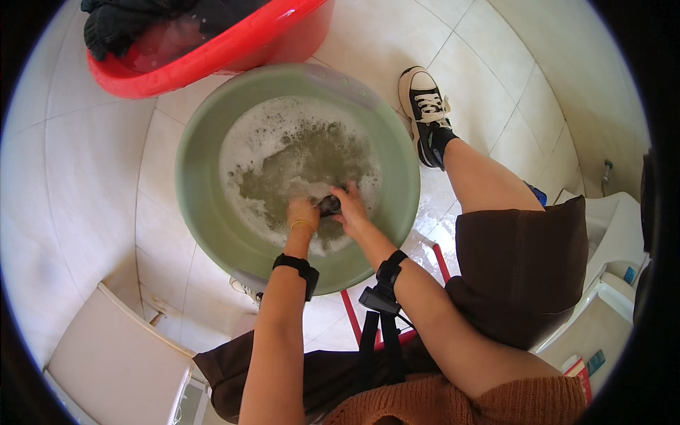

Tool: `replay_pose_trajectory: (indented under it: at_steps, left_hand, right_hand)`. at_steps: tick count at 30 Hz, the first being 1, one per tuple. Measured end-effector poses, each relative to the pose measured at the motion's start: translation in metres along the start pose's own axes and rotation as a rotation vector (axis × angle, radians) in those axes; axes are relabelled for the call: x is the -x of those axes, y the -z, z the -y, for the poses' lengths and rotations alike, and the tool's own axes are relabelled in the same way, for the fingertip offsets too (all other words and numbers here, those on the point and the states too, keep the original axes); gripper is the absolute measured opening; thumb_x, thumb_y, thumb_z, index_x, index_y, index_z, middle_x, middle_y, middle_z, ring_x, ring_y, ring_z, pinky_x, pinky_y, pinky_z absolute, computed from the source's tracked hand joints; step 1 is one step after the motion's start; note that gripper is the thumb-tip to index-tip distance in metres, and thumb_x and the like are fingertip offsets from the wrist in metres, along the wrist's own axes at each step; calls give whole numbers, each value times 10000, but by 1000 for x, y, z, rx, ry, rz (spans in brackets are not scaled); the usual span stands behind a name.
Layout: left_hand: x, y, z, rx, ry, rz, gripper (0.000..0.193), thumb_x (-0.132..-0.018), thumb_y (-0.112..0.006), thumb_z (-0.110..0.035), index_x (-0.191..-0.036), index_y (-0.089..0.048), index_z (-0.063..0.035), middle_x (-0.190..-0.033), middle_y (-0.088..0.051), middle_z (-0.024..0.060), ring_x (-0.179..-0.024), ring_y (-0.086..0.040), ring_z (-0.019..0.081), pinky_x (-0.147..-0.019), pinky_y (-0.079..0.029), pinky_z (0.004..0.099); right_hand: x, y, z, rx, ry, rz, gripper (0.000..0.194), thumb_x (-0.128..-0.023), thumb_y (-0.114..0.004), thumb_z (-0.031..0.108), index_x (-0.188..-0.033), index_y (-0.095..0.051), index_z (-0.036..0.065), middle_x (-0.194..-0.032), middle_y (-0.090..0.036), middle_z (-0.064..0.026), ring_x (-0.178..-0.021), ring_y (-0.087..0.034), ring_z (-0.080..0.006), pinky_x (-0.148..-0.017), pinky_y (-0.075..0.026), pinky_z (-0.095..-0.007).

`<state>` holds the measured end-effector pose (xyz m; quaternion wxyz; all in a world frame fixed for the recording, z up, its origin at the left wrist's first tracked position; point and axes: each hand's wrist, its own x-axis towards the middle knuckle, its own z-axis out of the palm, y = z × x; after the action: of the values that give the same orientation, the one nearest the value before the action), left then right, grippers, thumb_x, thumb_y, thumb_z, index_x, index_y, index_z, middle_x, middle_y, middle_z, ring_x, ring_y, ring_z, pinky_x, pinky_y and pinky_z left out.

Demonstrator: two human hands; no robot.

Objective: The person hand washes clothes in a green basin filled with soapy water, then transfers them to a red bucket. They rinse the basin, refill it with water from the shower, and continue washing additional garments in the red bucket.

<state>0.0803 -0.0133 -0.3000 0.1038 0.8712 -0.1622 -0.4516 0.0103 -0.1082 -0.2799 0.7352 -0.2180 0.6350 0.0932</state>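
A round green plastic basin (199, 212) stands on the floor, holding murky water (313, 154) with white suds around its edge. Both hands are over the basin's lower right part, at the water. A small dark, wet thing (330, 205), perhaps cloth, shows between them. My left hand (303, 212), with a thin yellow band at the wrist, is partly under the water and touches the dark thing's left side; its fingers are hidden. My right hand (350, 206) has thumb and fingers around the right side of that dark thing.
A red plastic tub (255, 40) with dark wet cloth (127, 26) in water adjoins the basin at the upper left. My sneaker (425, 106) is on the tiled floor right of the basin. A white toilet (616, 228) stands at the right, a pale cabinet (122, 356) at the lower left.
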Motion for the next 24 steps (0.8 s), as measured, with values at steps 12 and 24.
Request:
replay_pose_trajectory:
  at_steps: [12, 24]
  left_hand:
    - [83, 13, -62, 304, -508, -635, 278, -837, -562, -224, -632, -586, -39, -602, -512, 124, -502, -499, 296, -477, -398, 336]
    - [-2, -1, 40, 281, 333, -603, 355, -876, -449, -303, -1007, -567, 5, -1041, -579, 199, -867, -578, 350, -737, -442, 441]
  right_hand:
    - [23, -13, 11, -237, -54, 454, 193, -822, -608, 241, -870, -576, 57, -781, -548, -36, -647, -548, -152, -556, -437, -279]
    - [4, -23, 3, 118, 290, 24, 490, -816, -614, 231, -1239, -421, 76, -1127, -508, -85, -991, -497, -193, -827, -402, -313]
